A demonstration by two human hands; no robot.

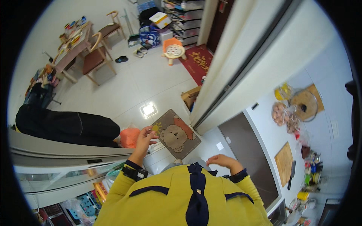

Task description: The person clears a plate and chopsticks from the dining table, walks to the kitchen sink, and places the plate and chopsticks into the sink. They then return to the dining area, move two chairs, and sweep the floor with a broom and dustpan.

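My left hand (144, 141) is raised in front of me with its fingers apart and nothing visible in it; a dark band with a small device circles that wrist. Close beside it, to the left in view, is an orange plastic bag (130, 138). My right hand (223, 161) hangs near my waist, fingers loosely bent, holding nothing that shows. Below and ahead of both hands lies a grey-brown floor mat (176, 135) with a bear design, at a sliding-door threshold.
A door frame (217, 93) rises ahead. On the right counter (265, 132) are a wooden cutting board (283, 163), a knife (292, 174) and a glass lid (304, 105). Beyond stand chairs (94, 60), a table (75, 46), a small orange stool (173, 50) and a cardboard box (190, 96).
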